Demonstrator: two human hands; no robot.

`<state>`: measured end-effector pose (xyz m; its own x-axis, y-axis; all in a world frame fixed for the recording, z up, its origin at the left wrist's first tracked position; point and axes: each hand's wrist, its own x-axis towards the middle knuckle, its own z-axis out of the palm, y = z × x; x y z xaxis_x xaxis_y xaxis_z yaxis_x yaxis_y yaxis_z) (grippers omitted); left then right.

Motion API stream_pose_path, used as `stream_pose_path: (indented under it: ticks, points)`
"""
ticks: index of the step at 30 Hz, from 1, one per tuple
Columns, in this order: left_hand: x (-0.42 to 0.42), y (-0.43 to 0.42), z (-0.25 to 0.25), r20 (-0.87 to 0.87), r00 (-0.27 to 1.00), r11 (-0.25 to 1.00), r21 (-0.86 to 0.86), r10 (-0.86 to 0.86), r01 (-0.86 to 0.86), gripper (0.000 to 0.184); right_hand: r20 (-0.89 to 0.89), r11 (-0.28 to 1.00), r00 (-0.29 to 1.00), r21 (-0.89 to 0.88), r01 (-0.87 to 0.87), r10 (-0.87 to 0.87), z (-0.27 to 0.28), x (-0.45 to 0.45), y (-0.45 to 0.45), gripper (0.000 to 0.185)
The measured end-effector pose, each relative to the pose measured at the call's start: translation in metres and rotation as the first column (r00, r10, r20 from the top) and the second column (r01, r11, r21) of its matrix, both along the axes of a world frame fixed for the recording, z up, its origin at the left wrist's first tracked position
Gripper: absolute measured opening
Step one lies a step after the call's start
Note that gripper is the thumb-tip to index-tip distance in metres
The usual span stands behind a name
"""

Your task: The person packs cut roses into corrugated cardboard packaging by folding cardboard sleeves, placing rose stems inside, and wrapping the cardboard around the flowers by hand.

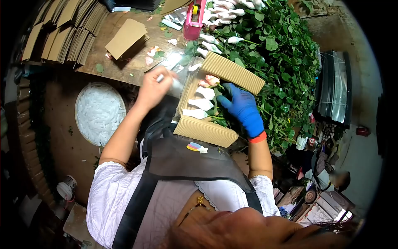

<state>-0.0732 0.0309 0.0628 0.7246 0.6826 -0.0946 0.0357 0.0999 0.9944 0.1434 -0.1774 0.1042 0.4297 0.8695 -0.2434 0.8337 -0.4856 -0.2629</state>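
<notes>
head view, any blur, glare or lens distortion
In the head view, edges bow fisheye-style into black corners; the bare left hand looks motion-blurred, the blue-gloved right hand sharper; pale glare streaks the shiny black stack far right.

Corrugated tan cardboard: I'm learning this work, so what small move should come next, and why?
I would probably cover the exposed pale-pink rose, using the ungloved left hand: three tapered white sleeves lie beside the rose on the cardboard, and that hand seems to hold something small and white, though blurred. The blue-gloved right hand is close by.
</notes>
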Motion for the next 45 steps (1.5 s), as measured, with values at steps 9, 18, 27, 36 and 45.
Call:
stream_pose_path:
  ticks: [9, 18, 27, 36, 45]
  points:
    - [0.037, -0.041, 0.014, -0.168, 0.969, 0.891, 0.387, -0.183, 0.235, 0.026, 0.188, 0.993, 0.980, -0.108, -0.038, 0.058, -0.002, -0.019, 0.007, 0.048]
    - [-0.005, -0.013, 0.001, -0.057, 0.995, 0.994, -0.066, 0.086, -0.089, 0.019, 0.249, 0.997, 0.966, -0.060, -0.051, 0.065, -0.009, -0.018, 0.003, 0.047]
    - [-0.009, -0.031, 0.008, -0.310, 0.924, 0.854, 0.395, -0.222, 0.338, 0.038, 0.066, 0.992, 0.990, 0.003, -0.124, 0.124, 0.035, -0.047, -0.016, 0.025]
    - [-0.010, -0.018, 0.007, -0.353, 0.851, 0.918, -0.073, -0.390, 0.390, 0.030, 0.148, 0.968, 0.979, -0.227, -0.105, 0.141, 0.002, -0.049, -0.014, 0.027]
    - [-0.011, -0.019, 0.028, -0.389, 0.802, 0.821, 0.168, -0.453, 0.545, 0.044, -0.092, 0.965, 0.976, -0.156, -0.210, 0.197, 0.045, -0.058, -0.013, 0.032]
